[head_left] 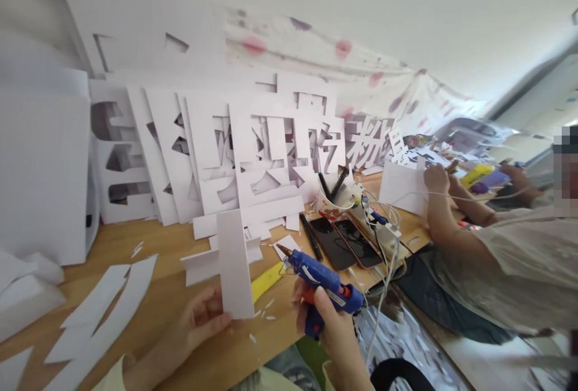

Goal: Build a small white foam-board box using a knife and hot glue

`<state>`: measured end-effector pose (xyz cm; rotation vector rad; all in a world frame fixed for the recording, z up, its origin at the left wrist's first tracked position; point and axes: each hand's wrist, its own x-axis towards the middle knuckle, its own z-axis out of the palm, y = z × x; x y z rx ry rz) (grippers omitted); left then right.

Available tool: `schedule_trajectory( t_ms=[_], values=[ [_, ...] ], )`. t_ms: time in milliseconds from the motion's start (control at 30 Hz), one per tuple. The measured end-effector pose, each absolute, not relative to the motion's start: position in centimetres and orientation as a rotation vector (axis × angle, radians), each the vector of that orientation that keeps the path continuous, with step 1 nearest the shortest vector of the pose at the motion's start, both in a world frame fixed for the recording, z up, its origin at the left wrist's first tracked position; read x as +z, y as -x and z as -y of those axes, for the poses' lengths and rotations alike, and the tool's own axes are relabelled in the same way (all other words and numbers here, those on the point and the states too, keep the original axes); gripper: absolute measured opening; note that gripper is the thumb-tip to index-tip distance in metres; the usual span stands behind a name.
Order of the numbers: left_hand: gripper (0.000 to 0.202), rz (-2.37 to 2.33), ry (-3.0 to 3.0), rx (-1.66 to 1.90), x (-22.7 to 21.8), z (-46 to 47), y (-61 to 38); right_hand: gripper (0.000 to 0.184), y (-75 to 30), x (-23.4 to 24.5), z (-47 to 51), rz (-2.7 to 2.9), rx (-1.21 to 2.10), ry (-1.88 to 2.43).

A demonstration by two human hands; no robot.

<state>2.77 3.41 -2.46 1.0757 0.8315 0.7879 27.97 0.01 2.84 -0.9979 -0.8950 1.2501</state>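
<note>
Pinched by its lower left edge, a white foam-board piece (234,267) stands upright in my left hand (208,314); crosswise white arms show behind it, and how they join is hidden. My right hand (332,325) is wrapped round a blue hot glue gun (321,276), its nozzle pointing up and left toward the white piece but apart from it. Between the two lies a yellow strip (267,281) on the wooden table (180,337), with small white scraps around it.
Cut-out white boards (212,156) lean along the back. Two phones (333,243), a black marker (310,237) and a paper cup (329,204) with pens stand behind the glue gun. White cables (388,276) hang at the right. Curved white offcuts (108,312) lie left. A co-worker's hand (436,181) is at far right.
</note>
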Motion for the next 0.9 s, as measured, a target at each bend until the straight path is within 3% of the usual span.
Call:
schedule_trajectory(
  t_ms=[467,900],
  values=[
    [0.039,-0.769,-1.098,0.775,-5.5,-3.9,-3.1,0.05,-25.9,4.1,-3.3,1.093,1.025,1.229],
    [0.035,-0.777,-1.154,0.669,-1.6,-3.9,-3.0,0.047,-25.4,3.1,-2.7,0.936,1.09,1.273]
  ],
)
